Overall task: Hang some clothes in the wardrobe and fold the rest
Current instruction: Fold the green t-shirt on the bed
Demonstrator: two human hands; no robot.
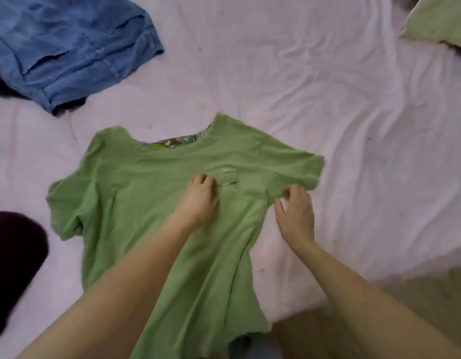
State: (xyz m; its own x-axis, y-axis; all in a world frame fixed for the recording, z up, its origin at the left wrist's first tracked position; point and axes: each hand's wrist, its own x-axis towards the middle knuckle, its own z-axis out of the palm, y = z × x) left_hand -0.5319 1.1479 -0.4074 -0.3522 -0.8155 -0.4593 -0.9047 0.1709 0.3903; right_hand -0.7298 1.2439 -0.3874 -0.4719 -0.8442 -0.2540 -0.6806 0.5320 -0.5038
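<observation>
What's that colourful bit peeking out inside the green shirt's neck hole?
A leafy patterned fabric shows through the neck of the green T-shirt. Only a strip is visible; the shirt covers the rest, so I cannot tell what it is.

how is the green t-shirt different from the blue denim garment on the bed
The green t-shirt is spread out flat, neckline away from the person; the blue denim garment lies folded in layers at the far left. The t-shirt is being handled, with the left hand resting on its chest and the right hand at its sleeve; nothing touches the denim. The t-shirt's hem hangs over the bed edge; the denim lies on the sheet. Both lie on the pale bedsheet.
</observation>
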